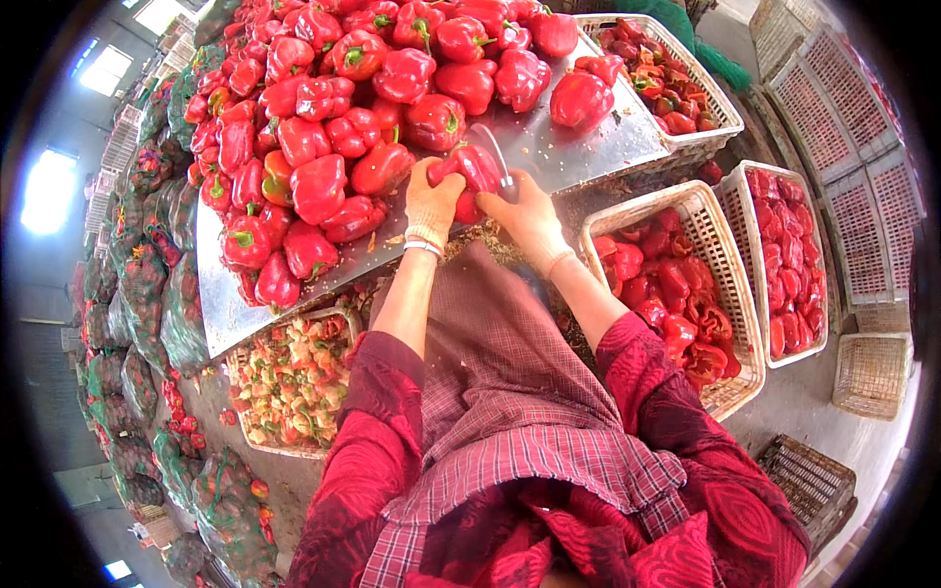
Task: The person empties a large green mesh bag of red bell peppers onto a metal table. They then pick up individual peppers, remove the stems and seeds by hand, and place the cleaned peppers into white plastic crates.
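Note:
A red bell pepper (476, 169) is gripped by my left hand (430, 209), which wears a knit glove, above the near edge of the metal table (581, 158). My right hand (531, 220) is closed around the handle of a curved knife (494, 147), its thumb touching the pepper's lower side. The thin blade rises past the pepper's right side and points away from me; whether it touches the skin cannot be seen. A large heap of whole red peppers (316, 187) covers the table beyond and left of my hands.
A crate of pepper cores (294, 382) stands below the table at left. At right are a crate of opened peppers (673, 283), another crate of red peppers (790, 257) and a crate of pepper scraps (662, 81). Filled mesh sacks (184, 316) line the left side.

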`<state>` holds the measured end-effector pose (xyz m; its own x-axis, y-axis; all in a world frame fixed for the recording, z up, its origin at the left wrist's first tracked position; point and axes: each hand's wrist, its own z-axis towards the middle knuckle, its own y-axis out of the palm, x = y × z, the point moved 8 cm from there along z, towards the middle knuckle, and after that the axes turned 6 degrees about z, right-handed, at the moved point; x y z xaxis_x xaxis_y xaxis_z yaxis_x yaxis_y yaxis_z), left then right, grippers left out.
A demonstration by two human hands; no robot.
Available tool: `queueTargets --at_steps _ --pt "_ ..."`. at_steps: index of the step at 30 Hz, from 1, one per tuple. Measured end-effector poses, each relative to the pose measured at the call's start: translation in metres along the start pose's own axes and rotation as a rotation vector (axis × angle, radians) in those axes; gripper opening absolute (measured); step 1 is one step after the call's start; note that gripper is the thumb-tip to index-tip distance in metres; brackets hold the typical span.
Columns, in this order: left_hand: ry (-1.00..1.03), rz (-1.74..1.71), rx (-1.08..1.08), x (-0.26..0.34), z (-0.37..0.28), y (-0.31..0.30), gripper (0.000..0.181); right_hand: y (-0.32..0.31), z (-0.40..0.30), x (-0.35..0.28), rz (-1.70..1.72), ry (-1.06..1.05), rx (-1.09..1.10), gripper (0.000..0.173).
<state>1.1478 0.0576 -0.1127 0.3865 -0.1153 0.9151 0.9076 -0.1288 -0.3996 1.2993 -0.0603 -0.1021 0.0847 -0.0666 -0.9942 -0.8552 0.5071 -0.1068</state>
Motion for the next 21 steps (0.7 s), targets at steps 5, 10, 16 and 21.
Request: queueTargets --at_steps 5,10,16,21 --pt "0.092 -0.100 -0.149 0.009 -0.005 0.001 0.033 -0.001 0.035 0.041 0.028 0.229 0.057 0.034" --pt "-0.026 -0.684 -0.297 0.024 -0.020 0.008 0.035 0.002 0.072 0.049 0.029 0.185 -0.091 0.033" --pt "0.118 -0.709 -0.260 0.026 -0.032 -0.010 0.044 -0.016 0.102 0.008 -0.321 0.125 -0.151 0.035" --pt "-0.120 -0.836 -0.418 0.009 -0.043 -0.020 0.044 -0.012 0.106 -0.030 -0.898 -0.199 -0.097 0.040"
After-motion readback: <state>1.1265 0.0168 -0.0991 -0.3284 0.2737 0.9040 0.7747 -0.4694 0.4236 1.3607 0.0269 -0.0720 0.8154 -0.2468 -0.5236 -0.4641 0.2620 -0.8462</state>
